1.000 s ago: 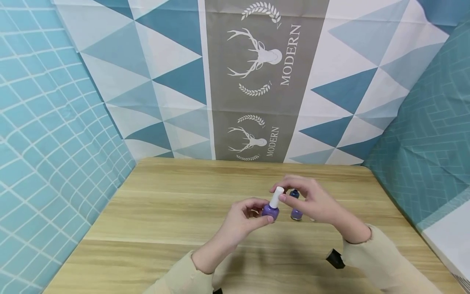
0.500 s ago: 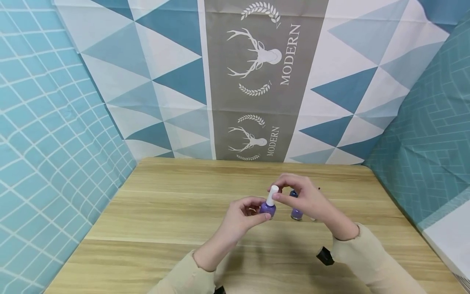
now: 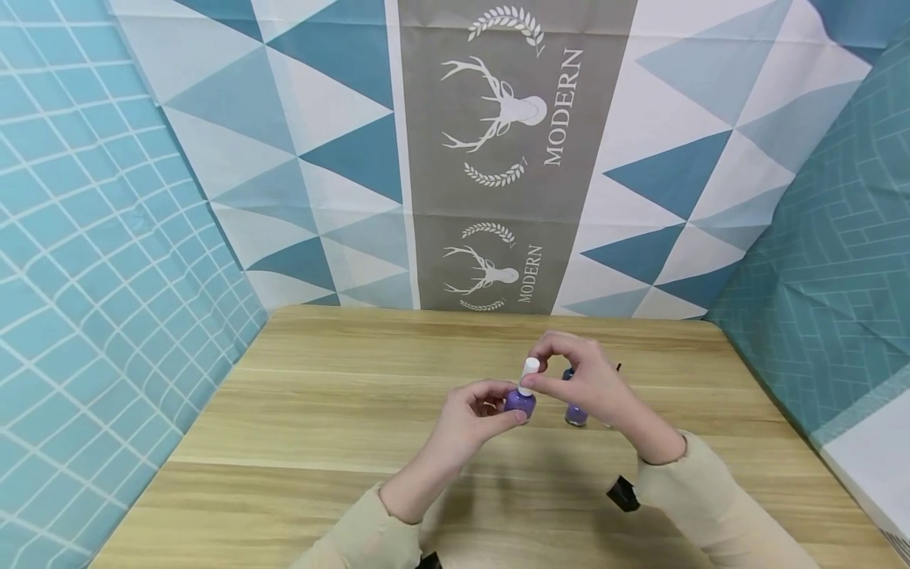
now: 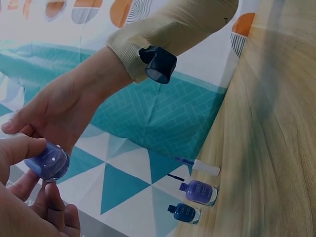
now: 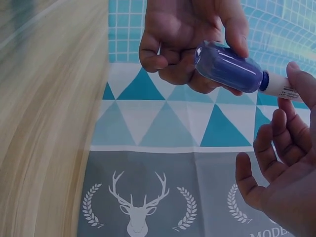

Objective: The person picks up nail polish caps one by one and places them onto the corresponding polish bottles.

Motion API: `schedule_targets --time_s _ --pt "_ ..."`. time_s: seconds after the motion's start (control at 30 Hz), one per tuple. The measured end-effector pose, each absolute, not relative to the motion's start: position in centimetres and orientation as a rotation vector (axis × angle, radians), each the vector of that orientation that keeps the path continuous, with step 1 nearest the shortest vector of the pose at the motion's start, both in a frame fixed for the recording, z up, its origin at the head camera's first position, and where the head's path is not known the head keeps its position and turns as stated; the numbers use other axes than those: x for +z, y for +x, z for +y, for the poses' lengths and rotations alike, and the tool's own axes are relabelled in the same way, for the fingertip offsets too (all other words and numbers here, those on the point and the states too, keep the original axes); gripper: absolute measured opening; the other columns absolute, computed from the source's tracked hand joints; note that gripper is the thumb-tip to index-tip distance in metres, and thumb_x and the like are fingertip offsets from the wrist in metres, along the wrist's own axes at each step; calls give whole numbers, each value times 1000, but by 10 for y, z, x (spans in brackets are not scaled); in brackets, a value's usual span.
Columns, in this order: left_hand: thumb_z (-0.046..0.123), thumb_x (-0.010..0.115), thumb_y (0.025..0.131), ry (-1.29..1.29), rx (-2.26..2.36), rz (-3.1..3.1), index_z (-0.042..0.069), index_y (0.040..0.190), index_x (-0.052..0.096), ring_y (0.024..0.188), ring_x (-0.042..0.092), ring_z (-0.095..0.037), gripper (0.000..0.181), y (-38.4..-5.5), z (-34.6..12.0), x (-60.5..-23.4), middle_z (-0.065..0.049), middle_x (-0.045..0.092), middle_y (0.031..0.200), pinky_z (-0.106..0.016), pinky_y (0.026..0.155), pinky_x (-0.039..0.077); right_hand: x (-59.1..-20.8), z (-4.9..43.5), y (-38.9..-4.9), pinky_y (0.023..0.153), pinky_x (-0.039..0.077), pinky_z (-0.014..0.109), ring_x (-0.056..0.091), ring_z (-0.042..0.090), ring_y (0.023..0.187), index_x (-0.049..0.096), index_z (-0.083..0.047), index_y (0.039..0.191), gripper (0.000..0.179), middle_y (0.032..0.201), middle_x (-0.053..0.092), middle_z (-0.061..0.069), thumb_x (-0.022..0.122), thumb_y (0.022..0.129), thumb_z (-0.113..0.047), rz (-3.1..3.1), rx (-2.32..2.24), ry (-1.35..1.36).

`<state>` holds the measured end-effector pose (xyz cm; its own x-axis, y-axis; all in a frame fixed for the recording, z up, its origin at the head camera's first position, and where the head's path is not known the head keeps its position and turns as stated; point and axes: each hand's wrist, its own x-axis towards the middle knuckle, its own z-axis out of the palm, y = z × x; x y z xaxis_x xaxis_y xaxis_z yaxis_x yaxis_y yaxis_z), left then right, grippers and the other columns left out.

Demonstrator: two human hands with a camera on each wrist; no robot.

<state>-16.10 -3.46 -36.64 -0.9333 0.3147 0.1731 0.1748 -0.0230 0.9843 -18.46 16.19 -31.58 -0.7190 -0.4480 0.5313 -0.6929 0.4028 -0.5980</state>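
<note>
Above the table, my left hand (image 3: 464, 423) grips a purple nail polish bottle (image 3: 520, 404) between thumb and fingers. My right hand (image 3: 586, 381) pinches the white cap (image 3: 529, 371) at the bottle's top with thumb and forefinger. The bottle leans slightly in the head view. A dark neck ring (image 5: 265, 81) shows between glass and cap in the right wrist view; whether the cap is fully tight I cannot tell. Behind the right hand stand an uncapped purple bottle (image 4: 200, 192) and an uncapped dark blue bottle (image 4: 185, 213).
A white cap (image 4: 206, 168) stands on the wooden table (image 3: 341, 395) with its brush pointing up. Another dark brush (image 4: 176, 177) rises beside it, its cap hidden behind the purple bottle. Patterned cloths (image 3: 341, 158) hang at the back and both sides.
Both hands have shifted slightly left with the bottle. My right forearm has swung left, and its fingers now cover more of the white cap. The standing bottles have not moved.
</note>
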Motion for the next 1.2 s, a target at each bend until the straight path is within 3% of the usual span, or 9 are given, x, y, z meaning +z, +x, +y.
schedule_targets --time_s 0.37,0.47,0.67,1.03,1.2 --pt "10 75 78 533 2117 2140 6 105 70 81 55 -15 28 -161 -34 -366 -5 64 92 -24 70 47 -318 161 -185 74 47 26 56 9 81 62 -19 90 20 85 59 -7 75 79 -11 -2384 1244 970" --pt "10 75 78 531 2124 2137 5 106 69 80 55 -15 28 -160 -35 -365 -6 64 92 -25 70 47 -318 162 -185 75 48 26 57 9 86 64 -18 99 17 93 62 -7 70 84 -12 -2402 1242 987" --pt "11 76 78 527 2111 2155 5 106 69 79 54 -14 29 -160 -36 -365 -5 64 91 -25 69 46 -316 166 -185 76 48 28 55 12 96 62 -13 119 29 111 62 -3 54 93 -4 -2345 1331 1185" --pt "12 75 79 517 2097 2153 7 106 69 81 54 -16 28 -159 -36 -364 -5 65 92 -28 71 46 -314 168 -184 72 45 27 54 12 95 65 -13 111 26 107 62 3 56 91 -1 -2308 1335 1262" --pt "13 76 79 506 2092 2155 7 106 69 82 55 -17 28 -158 -36 -363 -6 65 94 -28 71 47 -315 167 -186 76 48 27 55 13 92 64 -9 107 21 102 61 1 59 89 1 -2267 1351 1277"
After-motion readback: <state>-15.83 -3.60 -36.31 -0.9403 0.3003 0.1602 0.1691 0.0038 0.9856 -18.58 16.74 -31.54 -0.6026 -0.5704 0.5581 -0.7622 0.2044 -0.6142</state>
